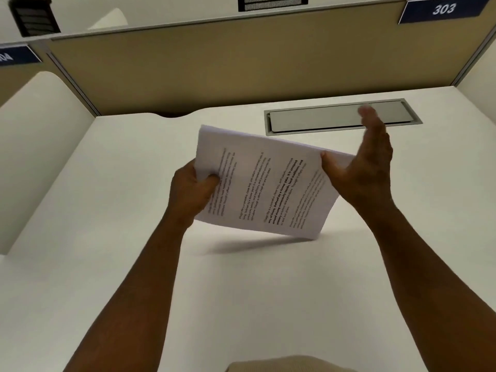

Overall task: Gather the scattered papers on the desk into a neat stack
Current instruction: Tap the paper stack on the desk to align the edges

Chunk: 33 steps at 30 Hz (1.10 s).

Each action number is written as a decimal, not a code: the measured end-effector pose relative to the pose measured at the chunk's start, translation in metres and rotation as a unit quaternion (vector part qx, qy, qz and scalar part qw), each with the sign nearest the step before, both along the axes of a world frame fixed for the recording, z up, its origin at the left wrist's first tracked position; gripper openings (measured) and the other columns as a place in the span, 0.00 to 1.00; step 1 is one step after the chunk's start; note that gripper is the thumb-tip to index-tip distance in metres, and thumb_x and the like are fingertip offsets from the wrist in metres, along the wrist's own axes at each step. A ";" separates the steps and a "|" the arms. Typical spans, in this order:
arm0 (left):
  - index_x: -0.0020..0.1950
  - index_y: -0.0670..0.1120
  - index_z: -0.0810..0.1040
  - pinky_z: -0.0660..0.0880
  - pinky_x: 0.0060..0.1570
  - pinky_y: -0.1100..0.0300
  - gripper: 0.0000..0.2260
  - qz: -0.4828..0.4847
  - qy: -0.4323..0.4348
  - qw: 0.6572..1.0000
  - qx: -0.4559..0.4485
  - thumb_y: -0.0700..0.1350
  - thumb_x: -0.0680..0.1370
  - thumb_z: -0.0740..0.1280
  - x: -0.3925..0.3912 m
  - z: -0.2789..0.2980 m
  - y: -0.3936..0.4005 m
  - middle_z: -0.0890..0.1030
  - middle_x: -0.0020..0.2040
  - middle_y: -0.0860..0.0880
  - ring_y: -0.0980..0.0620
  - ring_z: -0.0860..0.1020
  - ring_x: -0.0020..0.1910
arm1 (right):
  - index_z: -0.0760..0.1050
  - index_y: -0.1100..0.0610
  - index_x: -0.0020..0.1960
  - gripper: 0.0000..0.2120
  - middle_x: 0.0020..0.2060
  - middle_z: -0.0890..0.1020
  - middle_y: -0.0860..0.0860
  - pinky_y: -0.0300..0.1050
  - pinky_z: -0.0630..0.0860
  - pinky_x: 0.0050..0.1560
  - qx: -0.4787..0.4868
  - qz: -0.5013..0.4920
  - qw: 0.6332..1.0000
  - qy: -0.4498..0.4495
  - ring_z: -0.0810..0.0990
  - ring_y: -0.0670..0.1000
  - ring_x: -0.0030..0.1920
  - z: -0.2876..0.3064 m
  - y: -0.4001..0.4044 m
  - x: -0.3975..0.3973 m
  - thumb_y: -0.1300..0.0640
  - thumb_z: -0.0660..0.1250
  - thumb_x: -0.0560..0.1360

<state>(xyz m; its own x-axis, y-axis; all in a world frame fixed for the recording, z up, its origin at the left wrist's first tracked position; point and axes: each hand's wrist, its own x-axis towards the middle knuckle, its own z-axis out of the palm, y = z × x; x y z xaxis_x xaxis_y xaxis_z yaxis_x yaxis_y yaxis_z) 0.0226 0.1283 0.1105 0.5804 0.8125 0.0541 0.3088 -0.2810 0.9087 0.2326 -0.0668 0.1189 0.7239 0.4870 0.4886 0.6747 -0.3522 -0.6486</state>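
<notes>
Left hand [192, 193] grips papers [265, 183]; right hand [367, 167] flat against them.

One view only, from a camera worn on the person's head. It looks forward and steeply down over the white bench [112, 264], with both forearms entering from the bottom edge. The stack of papers [265, 181] sits near frame centre, close to the lens. The far limit of view is the tan partition [241, 68] at the back of the bench, with a sign reading 303 [442, 9] at top right. Wide-angle bending shows along the partition edges. No second view shares the scene.
</notes>
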 end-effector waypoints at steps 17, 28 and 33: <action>0.76 0.46 0.58 0.70 0.69 0.42 0.37 0.138 -0.127 0.976 0.111 0.44 0.69 0.69 0.020 0.063 -0.018 0.65 0.75 0.46 0.47 0.66 0.73 | 0.74 0.49 0.54 0.10 0.48 0.83 0.43 0.41 0.82 0.44 0.167 0.196 0.935 0.243 0.83 0.45 0.48 0.057 0.014 -0.025 0.61 0.67 0.77; 0.54 0.54 0.76 0.80 0.54 0.43 0.12 0.054 -0.118 0.986 -0.102 0.45 0.71 0.65 0.027 0.016 -0.023 0.83 0.53 0.50 0.45 0.82 0.53 | 0.72 0.45 0.53 0.11 0.52 0.81 0.48 0.59 0.80 0.54 0.150 0.159 0.903 0.369 0.82 0.54 0.54 -0.013 0.027 -0.027 0.59 0.66 0.77; 0.58 0.48 0.77 0.80 0.52 0.48 0.15 0.077 -0.105 0.980 -0.153 0.39 0.72 0.65 0.025 -0.025 -0.025 0.82 0.55 0.47 0.44 0.81 0.55 | 0.71 0.41 0.53 0.16 0.54 0.80 0.48 0.58 0.78 0.59 0.104 0.129 0.900 0.403 0.79 0.54 0.57 -0.046 0.028 -0.034 0.64 0.63 0.78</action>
